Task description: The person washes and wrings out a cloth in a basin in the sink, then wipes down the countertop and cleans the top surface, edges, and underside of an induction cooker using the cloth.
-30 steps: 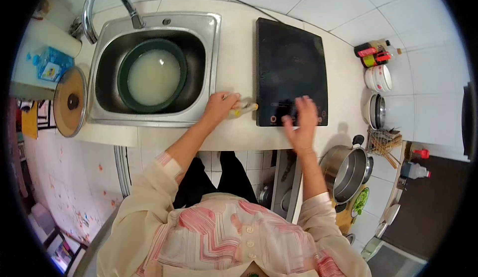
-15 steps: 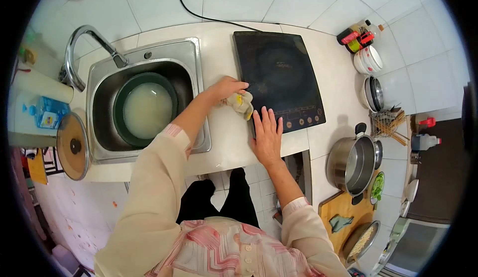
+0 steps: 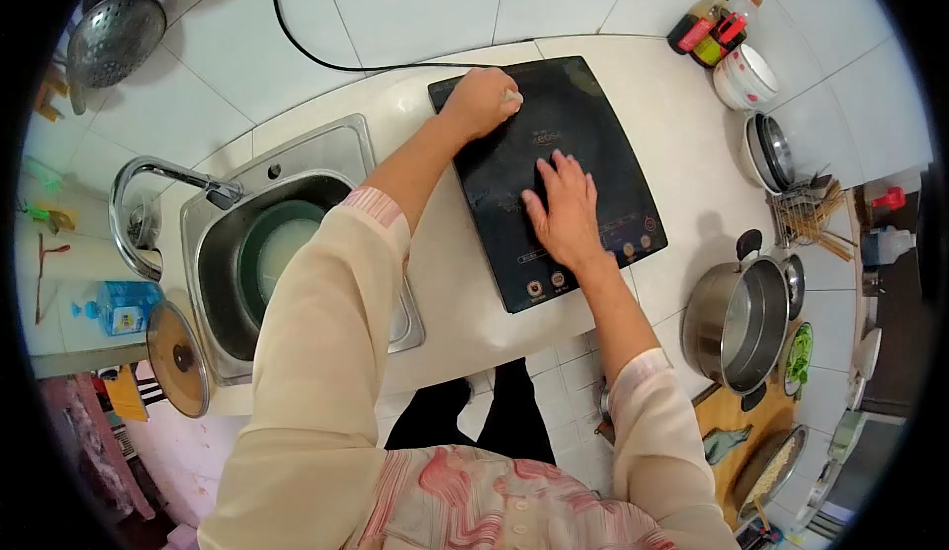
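A black induction cooktop (image 3: pixel 499 189) lies on the pale counter in front of me. My left hand (image 3: pixel 478 102) is closed around a bunched-up rag (image 3: pixel 511 99) and presses it on the cooktop's far left part. Most of the rag is hidden under the fingers. Across the middle of the glass, above the row of touch buttons, my right hand (image 3: pixel 568 216) lies palm down with its fingers spread and holds nothing.
To the left, a steel sink (image 3: pixel 223 283) holds a green basin (image 3: pixel 256 234) of cloudy water. A glass lid (image 3: pixel 178 358) leans by it. On the right stand a steel pot (image 3: pixel 714 325), stacked bowls (image 3: pixel 746 78) and bottles (image 3: pixel 700 16). A black cord (image 3: pixel 326 64) runs behind.
My left hand has moved with the rag from the cooktop's left edge to its far left part. My right hand has gone from the front edge to the middle. The view has tilted.
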A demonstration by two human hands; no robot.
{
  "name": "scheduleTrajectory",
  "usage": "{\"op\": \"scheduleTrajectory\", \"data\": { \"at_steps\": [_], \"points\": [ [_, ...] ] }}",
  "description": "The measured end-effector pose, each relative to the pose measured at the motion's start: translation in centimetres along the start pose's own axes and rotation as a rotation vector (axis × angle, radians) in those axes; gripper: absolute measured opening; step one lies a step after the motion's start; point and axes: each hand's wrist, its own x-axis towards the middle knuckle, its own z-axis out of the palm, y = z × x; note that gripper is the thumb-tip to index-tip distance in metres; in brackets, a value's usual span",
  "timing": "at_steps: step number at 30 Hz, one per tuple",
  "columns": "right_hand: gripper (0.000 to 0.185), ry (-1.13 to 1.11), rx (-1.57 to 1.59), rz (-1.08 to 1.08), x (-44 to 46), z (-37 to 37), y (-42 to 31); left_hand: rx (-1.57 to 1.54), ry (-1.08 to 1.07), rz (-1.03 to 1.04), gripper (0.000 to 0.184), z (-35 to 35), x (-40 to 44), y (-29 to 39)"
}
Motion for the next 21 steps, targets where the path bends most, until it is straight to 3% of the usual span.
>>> {"op": "scheduleTrajectory", "data": {
  "at_steps": [5, 7, 11, 13, 21],
  "points": [
    [0.049, 0.076, -0.021, 0.014, 0.5, 0.6, 0.5, 0.12, -0.26, -0.027, 0.017, -1.5, -2.6, 1.9],
    [0.049, 0.084, -0.006, 0.013, 0.2, 0.3, 0.4, 0.163, -0.434, 0.084, 0.019, -2.8, -4.3, 2.1],
    [0.049, 0.09, -0.025, -0.003, 0.3, 0.2, 0.4, 0.142, -0.44, 0.025, 0.025, -4.5, -6.1, 3.7],
    [0.049, 0.085, -0.024, -0.001, 0.3, 0.3, 0.5, 0.277, -0.471, -0.137, 0.031, -3.7, -5.3, 4.7],
    [0.05, 0.081, -0.019, -0.006, 0.4, 0.1, 0.4, 0.362, -0.485, -0.176, 0.035, -3.3, -5.7, 4.9]
  ]
}}
